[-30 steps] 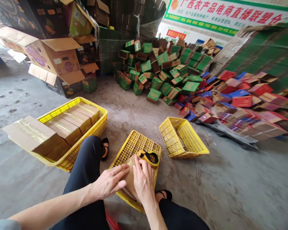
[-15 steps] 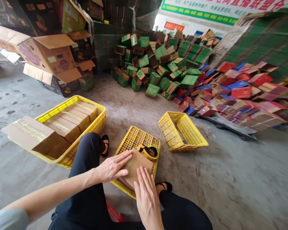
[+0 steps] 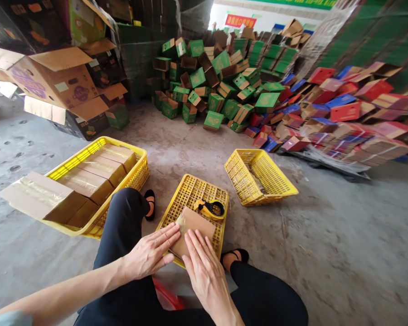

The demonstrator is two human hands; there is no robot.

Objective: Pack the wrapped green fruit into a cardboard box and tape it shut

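A small brown cardboard box (image 3: 199, 222) with shiny tape on it lies on an upturned yellow plastic crate (image 3: 187, 190) between my knees. My left hand (image 3: 153, 250) rests with stretched fingers at the box's left edge, fingertips on the tape. Flat across the near right part of the box lies my right hand (image 3: 204, 267), its fingers extended. Both hands are open and hold nothing. Just beyond the box, a yellow and black tape dispenser (image 3: 211, 208) sits on the crate. The near side of the box is partly hidden by my hands.
Left of my knee, a yellow basket (image 3: 141, 165) holds several taped cardboard boxes (image 3: 88, 181). Another yellow basket (image 3: 272, 181) stands front right. Farther off are heaps of green boxes (image 3: 212, 120) and red and blue boxes (image 3: 345, 111), with large cartons (image 3: 59, 79) stacked at left.
Both hands have slid toward me along the box, the left one moving down and left. My view has tilted slightly downward. The box stays on the crate.
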